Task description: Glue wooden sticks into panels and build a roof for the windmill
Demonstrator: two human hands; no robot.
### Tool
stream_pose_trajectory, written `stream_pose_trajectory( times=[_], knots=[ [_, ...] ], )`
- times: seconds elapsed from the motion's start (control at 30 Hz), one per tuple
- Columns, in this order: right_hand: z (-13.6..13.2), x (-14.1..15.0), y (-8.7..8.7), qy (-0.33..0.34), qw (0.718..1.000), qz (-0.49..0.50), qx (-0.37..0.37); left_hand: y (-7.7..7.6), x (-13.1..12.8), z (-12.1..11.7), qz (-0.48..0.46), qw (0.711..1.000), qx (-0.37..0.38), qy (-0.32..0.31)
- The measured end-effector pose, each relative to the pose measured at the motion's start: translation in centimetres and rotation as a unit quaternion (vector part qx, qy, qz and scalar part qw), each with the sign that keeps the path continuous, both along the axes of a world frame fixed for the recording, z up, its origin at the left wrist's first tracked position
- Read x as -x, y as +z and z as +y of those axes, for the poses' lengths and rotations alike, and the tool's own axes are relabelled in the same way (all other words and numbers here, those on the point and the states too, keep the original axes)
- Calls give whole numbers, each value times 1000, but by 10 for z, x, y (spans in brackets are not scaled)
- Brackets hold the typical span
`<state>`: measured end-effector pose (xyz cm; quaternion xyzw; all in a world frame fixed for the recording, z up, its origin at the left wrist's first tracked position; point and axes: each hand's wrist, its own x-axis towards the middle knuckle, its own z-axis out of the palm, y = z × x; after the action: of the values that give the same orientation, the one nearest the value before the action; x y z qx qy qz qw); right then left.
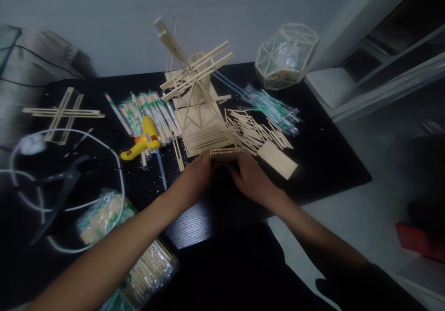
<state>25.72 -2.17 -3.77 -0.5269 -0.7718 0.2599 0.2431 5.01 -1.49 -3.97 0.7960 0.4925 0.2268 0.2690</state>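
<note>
Wooden stick panel [227,154], pale tan and seen almost edge-on, shows a row of narrow sticks set side by side, their ends making a ridged upper edge. It sits level between the two hands, above the near part of the black bench [327,172], just in front of the windmill model [200,88]. The left hand [199,175] grips its left end and the right hand [253,175] its right end; the fingers are partly hidden below it. Both forearms stretch forward from the lower corners and slant inward, so the hands meet the panel close together, knuckles outward. Beyond the right hand lie loose sticks [248,128] and a flat pale slab [278,159]; a yellow glue gun [148,135] rests left of the left hand.
</note>
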Motion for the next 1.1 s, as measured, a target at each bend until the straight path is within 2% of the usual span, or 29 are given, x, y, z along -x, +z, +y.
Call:
stream_pose_trajectory(
  times=[0.3,0.57,1.1],
  knots=[
    [1,1,1,-1,1000,7,7,3,-1,0,15,1000,15,3],
    [0,2,2,-3,1000,8,2,1,-1,0,-17,1000,-6,-6],
    [-1,1,0,-6,1000,2,-5,1,-1,0,-7,1000,-9,-7]
  ],
)
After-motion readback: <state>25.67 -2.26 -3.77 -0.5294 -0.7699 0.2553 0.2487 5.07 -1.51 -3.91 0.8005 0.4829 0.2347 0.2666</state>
